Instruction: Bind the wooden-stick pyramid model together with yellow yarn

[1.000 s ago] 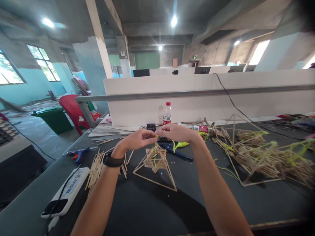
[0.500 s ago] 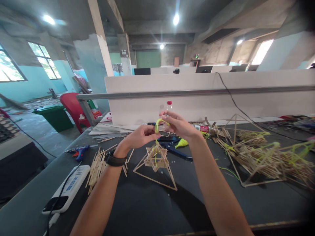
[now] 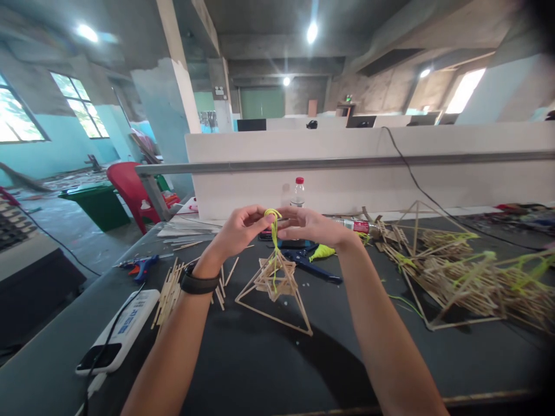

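Note:
A neon yellow string [image 3: 274, 237] rises from the top of a small pyramid frame of wooden sticks [image 3: 277, 279], which stands on the dark table. My left hand [image 3: 243, 230], with a black band at its wrist, pinches the string in a loop above the apex. My right hand [image 3: 310, 227] meets it there, its curled fingers at the loop's right side; its fingertips are partly hidden. Inside the pyramid hangs a smaller stack of sticks, and a string end dangles through it. Blue-handled pliers [image 3: 312, 267] lie just behind the pyramid.
Loose sticks [image 3: 170, 292], a blue glue gun [image 3: 145, 268] and a white power strip [image 3: 119, 332] lie on the left. A heap of sticks and yellow string [image 3: 481, 280] fills the right. Behind stand a red-capped bottle [image 3: 298, 193] and a low white partition [image 3: 347, 190].
My right hand has come down and left to meet my left hand. My left hand has risen slightly. The string's loop is now smaller and tighter; the pyramid stays put.

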Available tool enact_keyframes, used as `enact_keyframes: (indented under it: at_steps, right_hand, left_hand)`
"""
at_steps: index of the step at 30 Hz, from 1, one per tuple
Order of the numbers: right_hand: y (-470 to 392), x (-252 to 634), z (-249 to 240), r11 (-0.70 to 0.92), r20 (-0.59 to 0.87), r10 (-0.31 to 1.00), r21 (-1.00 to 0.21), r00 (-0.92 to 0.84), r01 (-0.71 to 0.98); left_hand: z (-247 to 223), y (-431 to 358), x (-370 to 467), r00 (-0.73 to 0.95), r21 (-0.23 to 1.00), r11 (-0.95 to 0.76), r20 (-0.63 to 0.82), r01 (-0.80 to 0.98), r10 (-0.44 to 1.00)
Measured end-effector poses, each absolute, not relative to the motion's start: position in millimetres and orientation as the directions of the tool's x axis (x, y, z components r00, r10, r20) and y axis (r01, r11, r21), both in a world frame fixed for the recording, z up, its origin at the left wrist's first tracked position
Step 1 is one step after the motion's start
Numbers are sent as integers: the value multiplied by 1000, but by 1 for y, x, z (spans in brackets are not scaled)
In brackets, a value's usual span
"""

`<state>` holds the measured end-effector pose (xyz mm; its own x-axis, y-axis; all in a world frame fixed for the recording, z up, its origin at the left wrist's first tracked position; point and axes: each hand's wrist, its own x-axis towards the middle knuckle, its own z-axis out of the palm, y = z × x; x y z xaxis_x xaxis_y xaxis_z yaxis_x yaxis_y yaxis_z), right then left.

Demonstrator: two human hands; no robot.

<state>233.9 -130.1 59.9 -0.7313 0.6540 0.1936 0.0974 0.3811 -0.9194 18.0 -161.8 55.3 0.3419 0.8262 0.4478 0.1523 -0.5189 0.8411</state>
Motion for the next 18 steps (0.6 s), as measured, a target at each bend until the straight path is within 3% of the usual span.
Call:
enact_keyframes:
  at_steps: [6,11,13,15,18]
  right_hand:
    - [-143,219,68,520,179,629,-820,-756,238]
    - [-140,222,70,564,223,680,-767,-698,305]
    - [-139,225,70,559,234,694,-771,-681,306]
    - [-139,228,71,553,246,708,-776,-663,303]
    - [-138,233,72,553,279,713,-788,-643,271]
  left_hand:
    - [65,-176,9,272,821,-528,469,215,840]
    - [72,-190,-60,129,737,-426,426,525,896]
    - [67,-192,-107,-36,661,-218,348,718,937]
    - [57,-194,-155,-201,492,109,138,864,970]
    - [37,-196,-213,-352,362,337,-25,869,936]
